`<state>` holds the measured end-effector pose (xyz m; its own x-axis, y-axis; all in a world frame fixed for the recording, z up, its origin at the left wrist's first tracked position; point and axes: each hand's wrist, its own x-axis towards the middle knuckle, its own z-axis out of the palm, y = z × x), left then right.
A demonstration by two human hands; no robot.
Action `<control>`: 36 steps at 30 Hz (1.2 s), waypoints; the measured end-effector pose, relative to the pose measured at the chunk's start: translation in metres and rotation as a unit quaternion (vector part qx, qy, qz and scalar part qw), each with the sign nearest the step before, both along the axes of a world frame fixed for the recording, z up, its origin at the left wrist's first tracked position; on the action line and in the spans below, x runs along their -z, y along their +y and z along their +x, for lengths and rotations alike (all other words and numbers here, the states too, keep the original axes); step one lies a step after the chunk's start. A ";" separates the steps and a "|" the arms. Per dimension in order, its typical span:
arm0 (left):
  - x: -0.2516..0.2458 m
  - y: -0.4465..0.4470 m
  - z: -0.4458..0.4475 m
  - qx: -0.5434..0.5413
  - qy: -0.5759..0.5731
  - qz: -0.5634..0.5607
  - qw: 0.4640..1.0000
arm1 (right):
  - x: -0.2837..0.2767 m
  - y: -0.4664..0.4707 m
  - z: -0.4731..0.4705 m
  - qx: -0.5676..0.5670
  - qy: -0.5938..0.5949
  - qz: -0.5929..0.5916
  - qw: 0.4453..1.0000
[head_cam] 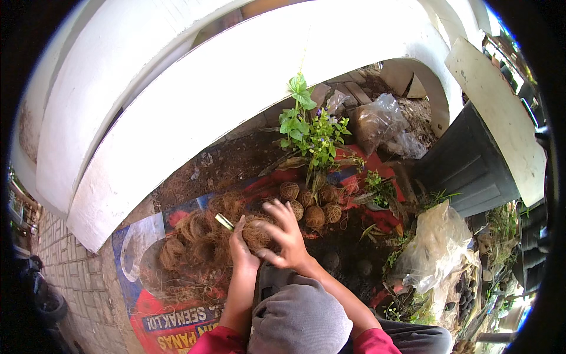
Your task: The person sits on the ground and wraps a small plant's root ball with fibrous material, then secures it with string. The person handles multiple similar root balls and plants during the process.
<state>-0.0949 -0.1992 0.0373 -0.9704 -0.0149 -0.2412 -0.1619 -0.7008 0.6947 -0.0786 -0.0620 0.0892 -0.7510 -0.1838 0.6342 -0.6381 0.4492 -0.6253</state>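
My left hand [242, 243] grips a ball of brown coconut fibre [256, 234] from its left side. A short pale green stick [224, 221] juts out beside that hand's fingers; what it belongs to is hidden. Over the ball's right side, my right hand [285, 234] is spread and blurred, its fingers apart; whether it touches the fibre I cannot tell. Loose coconut fibre [194, 239] lies in heaps to the left. Several finished-looking fibre balls wound with string [315, 217] sit together beyond my right hand. Thin string [185, 290] trails over the printed plastic sheet [150, 309].
Behind the balls grows a leafy plant with small purple flowers [323, 141]. Clear plastic bags [380, 119] lie further back. A dark plastic bin [468, 163] stands at the right, above a crumpled bag [435, 248]. A large white curved panel [265, 75] arches across the far side.
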 end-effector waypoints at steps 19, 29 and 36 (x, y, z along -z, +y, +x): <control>-0.012 0.003 0.012 0.107 0.011 0.218 0.970 | 0.002 0.005 -0.003 -0.057 0.045 0.134 0.988; -0.006 0.020 0.008 0.060 -0.081 0.116 0.988 | 0.004 -0.017 0.001 0.122 -0.112 -0.146 0.975; -0.002 0.014 0.009 0.195 0.031 0.260 0.945 | 0.003 0.001 -0.002 -0.024 0.035 -0.041 0.998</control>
<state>-0.0858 -0.1855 0.0393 -0.8901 0.4516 -0.0609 -0.4488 -0.8456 0.2890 -0.0802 -0.0607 0.0859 -0.6952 -0.1644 0.6997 -0.7016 0.3667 -0.6110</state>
